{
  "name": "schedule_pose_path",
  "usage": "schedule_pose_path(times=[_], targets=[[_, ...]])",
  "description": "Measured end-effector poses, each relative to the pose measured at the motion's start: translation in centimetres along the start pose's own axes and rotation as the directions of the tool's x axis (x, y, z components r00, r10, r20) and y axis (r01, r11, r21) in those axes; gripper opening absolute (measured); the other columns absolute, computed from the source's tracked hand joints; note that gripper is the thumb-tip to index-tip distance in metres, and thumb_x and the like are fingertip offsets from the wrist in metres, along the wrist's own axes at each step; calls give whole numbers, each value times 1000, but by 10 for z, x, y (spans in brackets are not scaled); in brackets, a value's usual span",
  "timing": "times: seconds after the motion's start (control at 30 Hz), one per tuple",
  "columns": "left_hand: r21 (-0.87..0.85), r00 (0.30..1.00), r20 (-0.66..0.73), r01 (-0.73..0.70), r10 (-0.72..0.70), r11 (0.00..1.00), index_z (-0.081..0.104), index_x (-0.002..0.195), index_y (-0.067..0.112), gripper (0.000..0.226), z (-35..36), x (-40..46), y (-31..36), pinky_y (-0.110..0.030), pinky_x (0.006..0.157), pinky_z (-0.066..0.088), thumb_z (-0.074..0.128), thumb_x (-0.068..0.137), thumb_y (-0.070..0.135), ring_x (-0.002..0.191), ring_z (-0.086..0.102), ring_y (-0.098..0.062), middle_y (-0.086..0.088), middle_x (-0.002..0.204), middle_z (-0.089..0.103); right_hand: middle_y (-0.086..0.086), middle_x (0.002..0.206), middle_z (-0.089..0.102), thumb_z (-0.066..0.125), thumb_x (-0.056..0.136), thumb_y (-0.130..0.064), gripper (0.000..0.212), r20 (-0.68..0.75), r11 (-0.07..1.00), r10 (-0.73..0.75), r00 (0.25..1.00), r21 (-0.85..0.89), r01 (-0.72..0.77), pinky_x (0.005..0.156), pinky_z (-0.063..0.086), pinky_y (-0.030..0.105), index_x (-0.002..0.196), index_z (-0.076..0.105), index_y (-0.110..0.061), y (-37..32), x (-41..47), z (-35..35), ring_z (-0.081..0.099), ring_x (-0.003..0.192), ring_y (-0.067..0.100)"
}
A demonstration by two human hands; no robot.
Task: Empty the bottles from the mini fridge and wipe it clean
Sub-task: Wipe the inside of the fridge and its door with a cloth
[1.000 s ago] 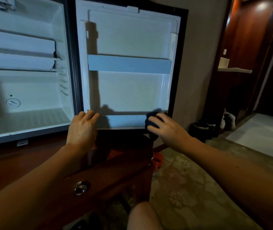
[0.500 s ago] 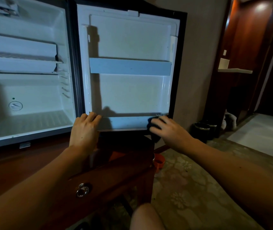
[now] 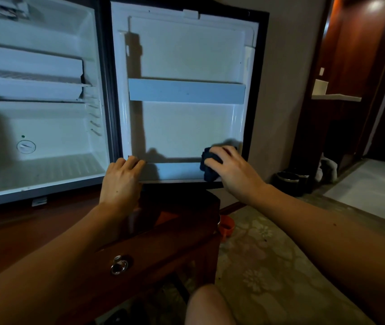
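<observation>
The white mini fridge stands open on the left with no bottles in sight inside it. Its door swings out to the right, with an upper rail and a lower shelf. My left hand grips the left end of that lower shelf, fingers curled over its edge. My right hand holds a bunched dark cloth against the shelf's right end.
A dark wooden cabinet with a metal ring pull sits below the fridge. An orange object lies on the patterned carpet beside it. Two dark bins stand by the wall at right. My knee shows at the bottom.
My right hand with the cloth has shifted slightly up and to the right along the lower door shelf. The left hand keeps its grip in the same place.
</observation>
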State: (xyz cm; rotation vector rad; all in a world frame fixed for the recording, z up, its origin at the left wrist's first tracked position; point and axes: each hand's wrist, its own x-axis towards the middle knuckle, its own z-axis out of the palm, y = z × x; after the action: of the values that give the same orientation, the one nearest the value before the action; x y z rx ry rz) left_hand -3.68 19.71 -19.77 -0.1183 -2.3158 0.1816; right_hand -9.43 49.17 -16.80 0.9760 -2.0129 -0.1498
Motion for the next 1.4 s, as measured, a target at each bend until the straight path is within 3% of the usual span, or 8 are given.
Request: schedule_pose_path(times=[0.1,0.2,0.37,0.57,0.77,0.93,1.13,1.4], targets=[[6,1000,13,3,-3,1000,59,121,11,63,-1,-1,-1,-42,77,46,84,63,14,89,55,-30,-10,110,60,18,129,56,44,85,-2,33,23,965,-245,969,-92,246,91,50,47,110,63,-11,-2,-13,8,53,111,40],[6,1000,12,6,-6,1000,60,121,11,61,-1,-1,0,-42,75,46,83,64,13,87,55,-30,-9,109,60,17,129,57,63,78,2,34,182,924,-362,914,-61,378,88,53,48,109,65,-10,-3,-20,7,54,113,40],[1,1000,10,-5,5,1000,60,119,11,62,-2,-1,0,-42,74,46,83,62,9,85,55,-30,-10,106,60,22,131,52,32,80,-6,44,74,989,-123,990,-76,129,87,51,50,113,61,-7,-13,5,-8,52,111,42],[-3,1000,13,-17,17,1000,60,118,10,66,-1,-2,-3,-39,70,46,84,56,8,82,55,-31,-10,105,59,18,130,57,54,81,-1,34,106,924,-365,925,-84,374,91,51,46,112,64,-10,-22,-14,16,55,114,39],[-15,999,35,9,-8,1000,59,119,11,62,0,-1,0,-40,73,48,81,62,6,84,55,-31,-10,108,59,18,133,50,62,77,-3,40,51,999,-22,998,-48,24,90,49,48,116,59,-12,-22,13,1,49,114,39],[-7,999,43,7,-7,1000,59,122,12,66,-2,-2,-2,-40,75,47,83,61,8,86,55,-30,-9,112,60,15,131,55,69,76,-3,36,146,946,-311,939,-42,320,93,49,45,111,63,-12,-27,-4,9,51,117,38],[-25,997,78,28,-26,999,57,126,11,66,-5,-1,1,-40,78,49,81,64,8,90,55,-30,-9,118,59,18,133,50,67,79,-6,38,60,999,-32,998,10,32,93,47,47,115,60,-12,-32,21,-3,48,116,37],[-32,994,103,32,-29,999,52,133,14,69,-9,-2,-1,-39,84,49,78,69,8,96,54,-28,-7,125,55,17,132,53,67,79,-2,36,169,942,-329,929,-6,335,92,49,47,113,61,-11,-44,12,8,49,119,39]])
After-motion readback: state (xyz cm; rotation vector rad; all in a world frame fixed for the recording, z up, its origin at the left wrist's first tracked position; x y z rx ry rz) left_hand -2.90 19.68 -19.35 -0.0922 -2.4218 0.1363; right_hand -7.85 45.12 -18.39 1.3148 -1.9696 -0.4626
